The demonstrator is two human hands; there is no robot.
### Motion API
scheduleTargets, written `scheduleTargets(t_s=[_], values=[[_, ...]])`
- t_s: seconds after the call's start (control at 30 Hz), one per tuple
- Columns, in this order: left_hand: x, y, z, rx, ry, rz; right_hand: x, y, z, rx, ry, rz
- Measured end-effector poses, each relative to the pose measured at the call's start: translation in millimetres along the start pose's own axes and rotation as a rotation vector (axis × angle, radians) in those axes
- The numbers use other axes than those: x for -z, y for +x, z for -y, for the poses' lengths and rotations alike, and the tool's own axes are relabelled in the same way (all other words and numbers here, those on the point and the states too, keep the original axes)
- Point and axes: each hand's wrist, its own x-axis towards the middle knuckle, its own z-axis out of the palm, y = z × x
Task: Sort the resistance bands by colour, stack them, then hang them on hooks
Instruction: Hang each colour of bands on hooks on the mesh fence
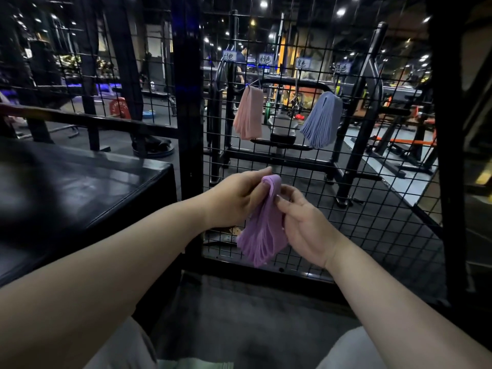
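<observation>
Purple bands (262, 225): folded stack in both hands, low before the wire grid (372, 209); pink bands (247, 115) already hung
Left hand (234, 198): fingers (262, 173) curled round the fold
Right hand (303, 225): pinching just below
Handling: likely light, limp, stretchy; hold at the fold

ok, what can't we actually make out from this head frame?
All head view.
Writing on the labels on the mesh panel: too small and blurred.
How the pink bands and blue bands are hung: the attachment is thin and lost against the dark background.
Count of the purple bands: strands overlap, and the left hand and right hand cover part.
Rest of the black padded surface: cut off by the left edge.
</observation>
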Motion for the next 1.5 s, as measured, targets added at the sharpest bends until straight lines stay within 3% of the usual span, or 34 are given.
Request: scheduleTargets(t_s=[0.17,0.43,0.77,0.93,1.03,1.17,1.23,1.5], values=[[5,6,0,-0.056,0.268,0.063,-2,3,15,0.031,-0.101,-0.053],[10,3,-3,-0.046,0.548,0.115,-8,8,31,-0.101,-0.375,-0.085],[11,2,-2,-0.118,0.768,0.097,-19,10,43,-0.178,-0.143,-0.043],[11,0,5,-0.141,0.801,0.072,-25,10,52,-0.201,-0.187,-0.048],[10,-2,8,-0.121,0.655,0.071,-25,15,53,-0.215,-0.229,-0.043],[13,-2,4,0.048,-0.107,0.155,-25,17,58,-0.206,-0.212,-0.012],[16,1,2,0.132,-0.362,0.164,-24,19,61,-0.208,-0.224,0.035],[19,14,4,0.139,-0.478,0.114,-27,25,67,-0.218,-0.357,0.040]])
